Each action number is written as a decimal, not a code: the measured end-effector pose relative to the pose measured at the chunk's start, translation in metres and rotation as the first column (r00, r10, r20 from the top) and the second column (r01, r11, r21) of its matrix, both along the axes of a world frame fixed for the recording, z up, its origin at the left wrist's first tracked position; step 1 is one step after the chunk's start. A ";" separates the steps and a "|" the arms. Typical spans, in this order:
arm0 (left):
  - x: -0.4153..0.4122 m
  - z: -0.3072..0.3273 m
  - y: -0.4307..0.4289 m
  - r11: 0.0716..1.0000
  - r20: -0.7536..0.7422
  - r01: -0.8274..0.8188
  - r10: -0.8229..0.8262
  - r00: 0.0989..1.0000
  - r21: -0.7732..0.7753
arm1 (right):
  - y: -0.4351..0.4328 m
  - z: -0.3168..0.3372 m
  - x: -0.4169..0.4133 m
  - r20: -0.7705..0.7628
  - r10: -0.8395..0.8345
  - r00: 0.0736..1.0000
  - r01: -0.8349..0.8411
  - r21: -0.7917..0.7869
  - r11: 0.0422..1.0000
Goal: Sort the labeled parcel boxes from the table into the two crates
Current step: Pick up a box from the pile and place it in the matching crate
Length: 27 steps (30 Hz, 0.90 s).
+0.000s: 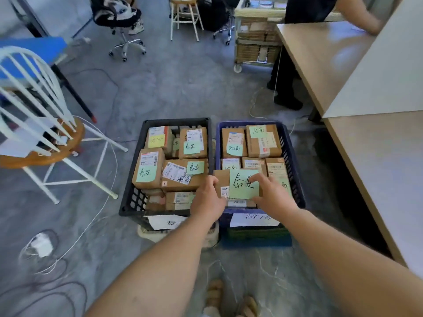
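Both my hands hold one brown parcel box (221,179) with a large green handwritten label, above the gap between the two crates. My left hand (207,197) grips its left edge and my right hand (271,193) grips its right side, thumb on the label. The black crate (130,191) on the left holds several boxes with green and yellow labels. The blue crate (295,161) on the right holds several boxes with green labels. Each crate carries a white paper sign on its near wall.
A wooden table (375,161) runs along the right, with a second table behind it where another person leans. A white chair with a wooden seat (43,154) stands at the left. Cables and a white adapter (42,245) lie on the grey floor. A wheeled cart (256,44) stands at the back.
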<state>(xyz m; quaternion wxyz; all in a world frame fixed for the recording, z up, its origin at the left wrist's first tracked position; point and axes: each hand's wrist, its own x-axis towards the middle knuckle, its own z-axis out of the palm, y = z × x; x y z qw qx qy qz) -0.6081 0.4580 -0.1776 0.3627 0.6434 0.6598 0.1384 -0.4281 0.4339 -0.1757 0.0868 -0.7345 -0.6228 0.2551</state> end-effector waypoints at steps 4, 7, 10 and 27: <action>-0.026 -0.012 -0.001 0.996 -0.061 -0.093 0.092 0.994 -0.010 | 0.015 -0.022 -0.024 -0.030 0.081 0.996 -0.082 -0.025 0.996; -0.042 -0.022 -0.002 0.993 -0.101 -0.119 0.117 0.988 -0.015 | 0.017 -0.036 -0.040 -0.052 0.117 0.992 -0.119 -0.048 0.992; -0.055 -0.032 0.000 0.993 -0.105 -0.118 0.115 0.988 -0.022 | 0.020 -0.044 -0.054 -0.047 0.107 0.993 -0.111 -0.080 0.991; -0.222 -0.091 0.101 0.992 -0.192 0.027 -0.050 0.980 -0.123 | 0.097 -0.084 -0.221 -0.051 0.044 0.998 -0.055 -0.243 0.969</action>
